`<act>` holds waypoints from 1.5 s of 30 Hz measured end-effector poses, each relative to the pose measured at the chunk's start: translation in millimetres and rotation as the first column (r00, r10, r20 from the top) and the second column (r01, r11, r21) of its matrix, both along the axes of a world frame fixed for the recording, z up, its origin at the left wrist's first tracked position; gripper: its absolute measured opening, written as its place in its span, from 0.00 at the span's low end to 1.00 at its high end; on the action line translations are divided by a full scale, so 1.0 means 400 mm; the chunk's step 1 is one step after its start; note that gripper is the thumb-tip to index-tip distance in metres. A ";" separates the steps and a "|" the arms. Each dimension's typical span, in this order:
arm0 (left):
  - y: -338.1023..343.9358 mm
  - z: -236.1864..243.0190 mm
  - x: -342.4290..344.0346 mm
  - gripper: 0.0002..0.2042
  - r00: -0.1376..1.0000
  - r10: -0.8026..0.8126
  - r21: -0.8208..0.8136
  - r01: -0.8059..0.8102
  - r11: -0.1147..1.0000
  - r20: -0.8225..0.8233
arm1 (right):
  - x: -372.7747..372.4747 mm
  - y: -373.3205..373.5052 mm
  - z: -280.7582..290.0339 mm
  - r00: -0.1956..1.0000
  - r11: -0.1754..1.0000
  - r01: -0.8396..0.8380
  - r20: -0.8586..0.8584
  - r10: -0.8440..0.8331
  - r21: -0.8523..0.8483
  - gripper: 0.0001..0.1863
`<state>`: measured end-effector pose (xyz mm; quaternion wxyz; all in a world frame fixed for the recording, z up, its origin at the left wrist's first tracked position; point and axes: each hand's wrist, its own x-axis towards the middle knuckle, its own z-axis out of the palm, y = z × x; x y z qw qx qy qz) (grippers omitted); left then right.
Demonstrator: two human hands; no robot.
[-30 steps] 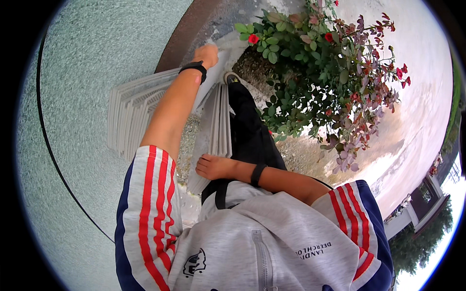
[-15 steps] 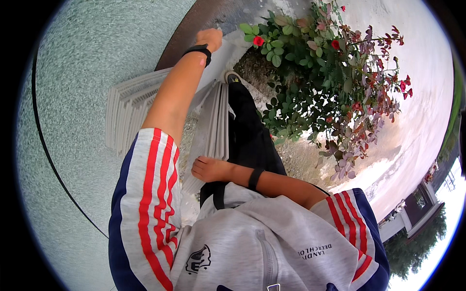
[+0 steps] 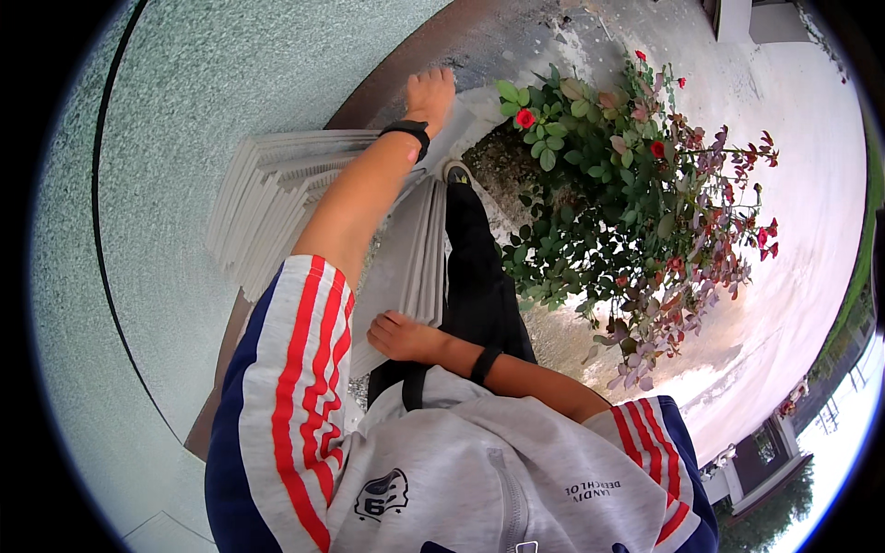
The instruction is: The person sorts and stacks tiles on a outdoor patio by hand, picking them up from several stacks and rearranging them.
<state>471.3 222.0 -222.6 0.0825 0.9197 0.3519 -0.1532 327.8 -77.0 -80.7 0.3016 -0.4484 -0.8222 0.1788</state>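
My left hand [image 3: 430, 97] is stretched out to the far end of a pale flat panel [image 3: 458, 131], fingers curled over its edge. My right hand [image 3: 396, 336] is near my waist, fingers bent around the edge of several thin pale panels [image 3: 422, 253] standing beside my black-trousered leg [image 3: 475, 267]. To the left, another stack of grey-white panels [image 3: 253, 198] leans by the wall, partly hidden behind my left forearm. My shoe [image 3: 456, 175] shows just below the far hand.
A rose bush [image 3: 627, 203] with red flowers grows to the right from a soil patch [image 3: 502, 157]. A speckled pale-green wall [image 3: 175, 111] with a dark line fills the left. Pale concrete [image 3: 784, 184] stretches rightward toward a grass strip and a building.
The view has tilted slightly, so the bush and panels appear lower. My left hand appears a little further right; both hands stay on the panels.
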 end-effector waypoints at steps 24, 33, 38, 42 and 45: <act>-0.504 0.525 -0.857 0.32 0.921 0.381 -0.175 -0.363 0.915 0.081 | -0.035 0.217 0.032 0.992 0.995 -0.087 0.092 0.092 -0.054 0.14; -0.451 0.478 -0.872 0.31 0.859 0.492 -0.080 -0.485 0.871 0.142 | -0.065 0.286 0.035 0.987 0.999 -0.015 0.163 0.010 0.030 0.21; -0.395 0.481 -0.880 0.29 0.855 0.489 -0.068 -0.484 0.872 0.174 | -0.083 0.323 0.022 0.977 0.999 0.001 0.213 0.006 -0.032 0.25; -0.364 0.480 -0.888 0.30 0.844 0.505 -0.082 -0.499 0.863 0.183 | -0.090 0.353 0.017 0.978 1.000 0.019 0.206 -0.015 -0.019 0.26; -0.353 0.481 -0.890 0.33 0.833 0.532 -0.108 -0.520 0.847 0.154 | -0.092 0.365 0.026 0.983 0.998 0.007 0.182 0.004 -0.061 0.27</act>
